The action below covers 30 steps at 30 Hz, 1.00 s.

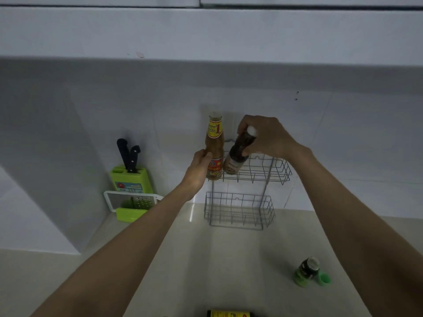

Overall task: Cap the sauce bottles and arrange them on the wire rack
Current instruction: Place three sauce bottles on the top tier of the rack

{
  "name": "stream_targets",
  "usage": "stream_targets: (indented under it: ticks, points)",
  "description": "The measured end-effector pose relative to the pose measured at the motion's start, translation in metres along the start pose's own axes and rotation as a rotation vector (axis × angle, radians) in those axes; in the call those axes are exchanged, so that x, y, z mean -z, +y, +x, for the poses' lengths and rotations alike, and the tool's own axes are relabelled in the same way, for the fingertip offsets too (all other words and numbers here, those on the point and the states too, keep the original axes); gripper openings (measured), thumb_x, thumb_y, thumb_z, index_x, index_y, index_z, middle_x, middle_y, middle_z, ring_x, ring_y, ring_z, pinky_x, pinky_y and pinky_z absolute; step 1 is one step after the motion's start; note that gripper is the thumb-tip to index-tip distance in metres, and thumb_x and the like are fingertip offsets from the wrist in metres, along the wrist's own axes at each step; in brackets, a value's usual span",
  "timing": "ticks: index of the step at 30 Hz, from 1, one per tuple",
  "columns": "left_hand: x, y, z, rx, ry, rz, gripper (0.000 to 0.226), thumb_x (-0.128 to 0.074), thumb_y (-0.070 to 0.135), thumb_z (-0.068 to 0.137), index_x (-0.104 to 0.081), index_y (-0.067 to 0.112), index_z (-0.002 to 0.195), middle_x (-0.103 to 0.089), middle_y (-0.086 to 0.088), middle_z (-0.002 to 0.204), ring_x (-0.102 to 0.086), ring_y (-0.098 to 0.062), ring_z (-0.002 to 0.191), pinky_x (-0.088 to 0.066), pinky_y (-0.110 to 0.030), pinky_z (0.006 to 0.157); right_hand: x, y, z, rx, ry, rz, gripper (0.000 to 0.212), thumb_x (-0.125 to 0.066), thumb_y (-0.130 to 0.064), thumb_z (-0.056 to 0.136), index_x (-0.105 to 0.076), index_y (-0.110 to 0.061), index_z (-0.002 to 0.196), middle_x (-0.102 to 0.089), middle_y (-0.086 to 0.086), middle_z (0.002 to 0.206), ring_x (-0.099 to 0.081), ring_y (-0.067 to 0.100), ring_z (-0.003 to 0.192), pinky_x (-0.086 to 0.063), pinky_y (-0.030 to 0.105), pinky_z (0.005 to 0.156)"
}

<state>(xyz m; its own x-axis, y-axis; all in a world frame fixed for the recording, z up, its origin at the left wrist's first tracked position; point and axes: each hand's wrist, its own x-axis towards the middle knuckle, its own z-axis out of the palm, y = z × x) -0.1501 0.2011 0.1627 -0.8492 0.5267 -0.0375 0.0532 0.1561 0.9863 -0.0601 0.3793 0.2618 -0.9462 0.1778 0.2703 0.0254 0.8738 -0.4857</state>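
Wire rack (249, 177): two-tier, thin grey metal rod, open grid baskets, standing against the white tiled wall at the back edge of the counter (206, 259). Lower basket holds nothing visible.

Sauce bottle (214, 147): tall glass, narrow neck widening to a rounded shoulder, tan-brown contents, yellow neck label and red-and-yellow body label. Stands upright at the left end of the upper basket. Whether its top is capped cannot be told.

Left hand (198, 168): fingers curled loosely against the bottle's lower left side, thumb touching the glass.

Grinder bottle (239, 153): cylindrical, clear body with dark speckled contents, pale top, pinkish label near the base. Tilted, top leaning right, base at the upper basket just beside the sauce bottle.

Right hand (265, 137): closed over the grinder bottle's upper part from above and right, fingers wrapped around it.

Green jar (306, 272): small, dark body, green label, pale top, on the counter toward its right side; a round green cap (324, 278) lies touching its right side.

Dark bottle (230, 314): yellow label, only its edge visible at the counter's near edge.

Knife block (131, 179): lime-green plastic, two black-handled knives, back left corner. In front of it, a white-framed grater (137, 202) on a green tray.
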Motion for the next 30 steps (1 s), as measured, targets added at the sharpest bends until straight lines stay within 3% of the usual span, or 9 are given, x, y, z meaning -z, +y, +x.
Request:
stream_targets:
  ticks: [4, 9, 14, 17, 20, 23, 26, 28, 30]
  points:
    - [-0.001, -0.002, 0.001, -0.003, 0.018, -0.009, 0.048, -0.032, 0.04, 0.103, -0.029, 0.018, 0.146, -0.047, -0.006, 0.142, -0.048, -0.017, 0.115, -0.034, -0.032, 0.1, -0.005, -0.001, 0.02, 0.039, -0.053, 0.047, 0.054, -0.088, -0.015, 0.05, -0.058, -0.027, 0.093, -0.067, -0.004, 0.098, -0.062, 0.019, 0.092, -0.052, 0.031, 0.074]
    - [-0.001, -0.007, 0.002, -0.005, 0.011, 0.017, 0.048, -0.031, 0.041, 0.103, -0.029, 0.021, 0.147, -0.048, 0.0, 0.133, -0.046, -0.014, 0.113, -0.035, -0.031, 0.102, -0.02, 0.014, 0.037, -0.014, -0.094, 0.122, 0.062, -0.089, -0.018, 0.054, -0.056, -0.027, 0.106, -0.064, -0.003, 0.108, -0.059, 0.02, 0.102, -0.05, 0.039, 0.088]
    - [0.0, -0.013, 0.002, -0.021, 0.006, 0.046, 0.047, -0.033, 0.04, 0.103, -0.031, 0.023, 0.147, -0.049, 0.006, 0.122, -0.048, -0.014, 0.113, -0.036, -0.029, 0.1, -0.029, 0.022, 0.036, -0.104, -0.09, 0.24, 0.06, -0.08, -0.019, 0.073, -0.049, -0.019, 0.123, -0.06, -0.001, 0.114, -0.056, 0.02, 0.106, -0.043, 0.019, 0.079]
    - [0.0, -0.015, 0.001, -0.021, -0.017, 0.058, 0.047, -0.035, 0.038, 0.103, -0.03, 0.025, 0.148, -0.05, 0.006, 0.126, -0.048, -0.015, 0.118, -0.034, -0.029, 0.101, -0.047, 0.027, 0.028, -0.18, -0.144, 0.322, 0.06, -0.071, -0.029, 0.083, -0.04, -0.019, 0.133, -0.056, 0.003, 0.126, -0.052, 0.023, 0.117, -0.046, 0.033, 0.093]
    - [0.001, -0.015, -0.002, -0.015, -0.054, 0.082, 0.051, -0.037, 0.036, 0.102, -0.026, 0.025, 0.151, -0.047, 0.0, 0.144, -0.045, -0.019, 0.131, -0.032, -0.031, 0.108, -0.065, 0.026, 0.015, -0.264, -0.151, 0.421, 0.075, -0.07, -0.037, 0.083, -0.026, -0.017, 0.141, -0.049, 0.003, 0.134, -0.047, 0.024, 0.128, -0.043, 0.035, 0.096]
    - [0.001, -0.015, -0.015, 0.007, -0.036, 0.138, 0.065, -0.044, 0.038, 0.1, -0.013, 0.021, 0.155, -0.028, -0.002, 0.159, -0.03, -0.022, 0.145, -0.024, -0.03, 0.114, -0.086, 0.017, -0.013, -0.282, 0.115, 0.535, 0.087, -0.071, -0.034, 0.083, -0.015, -0.018, 0.148, -0.035, 0.005, 0.151, -0.038, 0.022, 0.134, -0.036, 0.037, 0.107]
    - [0.004, -0.031, -0.034, 0.011, 0.049, 0.204, 0.062, -0.05, 0.032, 0.099, -0.023, 0.02, 0.153, -0.03, -0.002, 0.158, -0.03, -0.021, 0.145, -0.027, -0.03, 0.112, -0.126, 0.014, -0.063, -0.269, 0.357, 0.533, 0.06, -0.065, -0.02, 0.089, -0.032, -0.018, 0.139, -0.053, 0.001, 0.127, -0.054, 0.015, 0.114, -0.048, 0.029, 0.094]
    - [0.008, -0.052, -0.047, 0.054, 0.047, 0.218, 0.05, -0.051, 0.026, 0.098, -0.038, 0.02, 0.145, -0.04, -0.003, 0.153, -0.038, -0.021, 0.14, -0.031, -0.028, 0.107, -0.156, 0.02, -0.107, -0.291, 0.14, 0.439, 0.043, -0.06, -0.01, 0.09, -0.044, -0.015, 0.129, -0.06, 0.002, 0.113, -0.06, 0.019, 0.102, -0.05, 0.027, 0.086]
    - [0.012, -0.076, -0.062, 0.117, -0.023, 0.207, 0.037, -0.053, 0.019, 0.097, -0.053, 0.017, 0.134, -0.051, -0.006, 0.144, -0.048, -0.018, 0.128, -0.035, -0.025, 0.103, -0.186, 0.036, -0.15, -0.294, -0.35, 0.293, 0.037, -0.065, -0.014, 0.086, -0.054, -0.011, 0.122, -0.061, 0.006, 0.115, -0.06, 0.024, 0.105, -0.047, 0.025, 0.086]
